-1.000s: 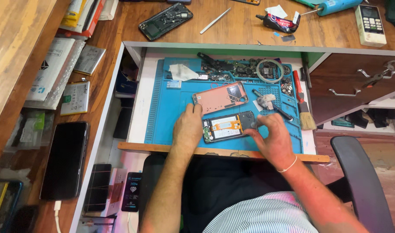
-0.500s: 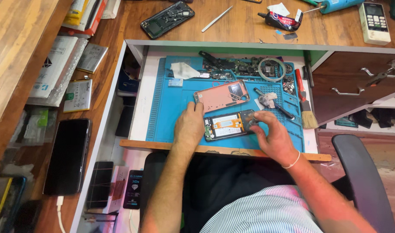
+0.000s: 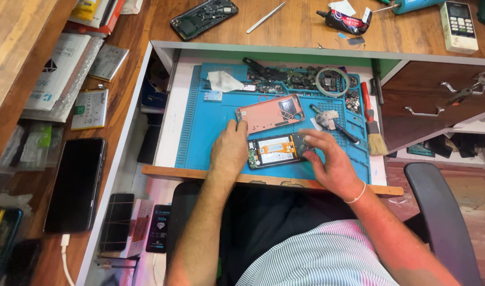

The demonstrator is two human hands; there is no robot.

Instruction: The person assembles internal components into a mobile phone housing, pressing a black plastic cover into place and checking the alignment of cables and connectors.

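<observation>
Little differs from half a second ago: both hands stay on the opened phone (image 3: 274,151), which lies flat on the blue work mat (image 3: 200,132) near the front edge of the pull-out bench. The left hand (image 3: 229,151) keeps its fingers curled loosely over the phone's left end, pinning it down rather than gripping it. The right hand (image 3: 327,161) has shifted slightly — its fingers now bend down onto the phone's right end, fingertips pressed on the dark part there.

Just behind the phone lies its pink back cover (image 3: 269,112), unmoved, with a brush (image 3: 372,124) near the mat's right edge. What the right fingertips press — a tool or a part — is too small to make out, and both hands hide the phone's ends.
</observation>
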